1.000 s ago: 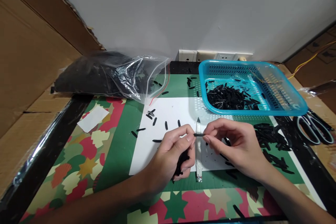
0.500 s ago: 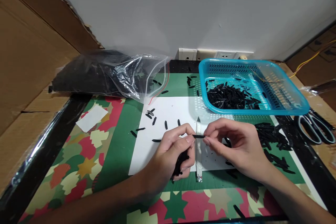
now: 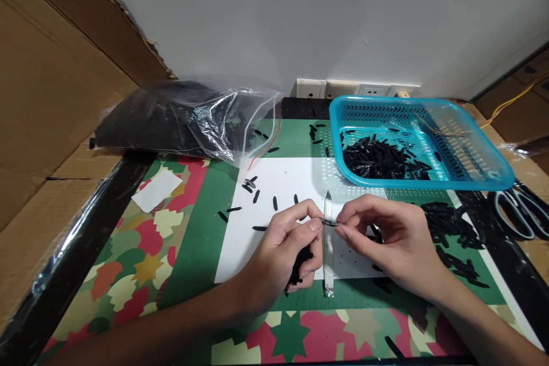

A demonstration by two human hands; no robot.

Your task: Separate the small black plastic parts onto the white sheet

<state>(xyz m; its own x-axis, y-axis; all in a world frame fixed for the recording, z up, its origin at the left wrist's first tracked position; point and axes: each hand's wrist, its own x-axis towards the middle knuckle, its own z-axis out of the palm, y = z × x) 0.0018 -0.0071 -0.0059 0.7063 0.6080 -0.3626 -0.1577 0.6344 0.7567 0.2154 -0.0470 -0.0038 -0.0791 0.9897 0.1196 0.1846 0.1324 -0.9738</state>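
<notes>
A small dark sliver-like piece (image 3: 329,222) is pinched at both ends, between my left hand (image 3: 290,246) and my right hand (image 3: 386,240). The lower fingers of my left hand also curl around a bunch of black pieces (image 3: 301,263). Below the pinched piece, a pen-like stick in whitish wrapping (image 3: 329,257) lies upright in view on white paper (image 3: 295,174), its dark tip pointing away. Several loose black pieces (image 3: 275,203) are scattered on the paper. Beside my right hand is a pile of black pieces (image 3: 446,223).
A blue basket (image 3: 422,184) holds black pieces and thin sticks at the back right. Scissors (image 3: 512,214) lie at the right edge. A clear zip bag of black material (image 3: 158,120) is at the back left, near a white paper scrap (image 3: 156,191). Cardboard (image 3: 55,51) stands left.
The pinched piece has turned and now shows a lighter, shinier side. Both hands keep their hold. The whole view has shifted slightly, with things appearing a little farther right.
</notes>
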